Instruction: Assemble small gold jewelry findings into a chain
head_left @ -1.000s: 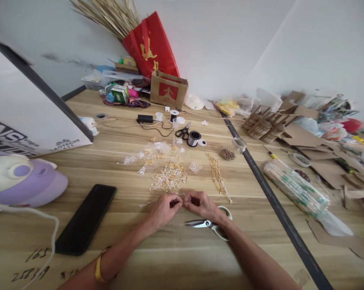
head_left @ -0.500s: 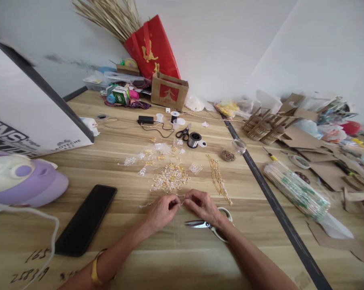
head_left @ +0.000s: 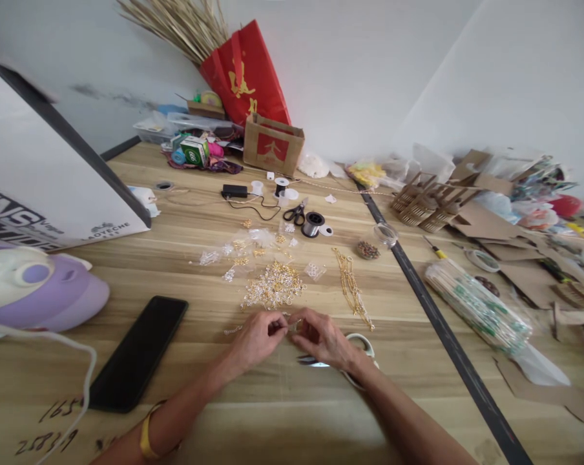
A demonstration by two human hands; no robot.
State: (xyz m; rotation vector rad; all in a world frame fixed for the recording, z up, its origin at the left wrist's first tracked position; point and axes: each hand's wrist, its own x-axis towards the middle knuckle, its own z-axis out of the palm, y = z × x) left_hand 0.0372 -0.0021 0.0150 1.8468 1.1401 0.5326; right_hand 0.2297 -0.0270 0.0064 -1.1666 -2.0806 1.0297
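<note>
My left hand (head_left: pixel 260 337) is closed in a pinch on a thin silvery chain (head_left: pixel 232 330), whose end trails out on the table to its left. Close against its fingertips, my right hand (head_left: pixel 321 338) is curled, thumb and index pinching near the same chain; the small piece between the two hands is too fine to make out. Under my right hand lie scissors with pale handles (head_left: pixel 368 349), partly covered. Just beyond my fingers spreads a pile of gold and silver beads and rings (head_left: pixel 272 285). Gold chains (head_left: pixel 351 290) lie to the right of the pile.
A black phone (head_left: pixel 139 352) and a purple-and-white appliance (head_left: pixel 44 287) are at left. Further back are black-handled scissors (head_left: pixel 296 214), a wire spool (head_left: pixel 313 224) and a dish of brown beads (head_left: pixel 368 250). A plastic-wrapped bundle of sticks (head_left: pixel 476 307) lies right of the dark strip (head_left: pixel 435 323).
My right hand has shifted slightly left, its fingers now nearer my left fingertips and more curled. The left hand has barely moved.
</note>
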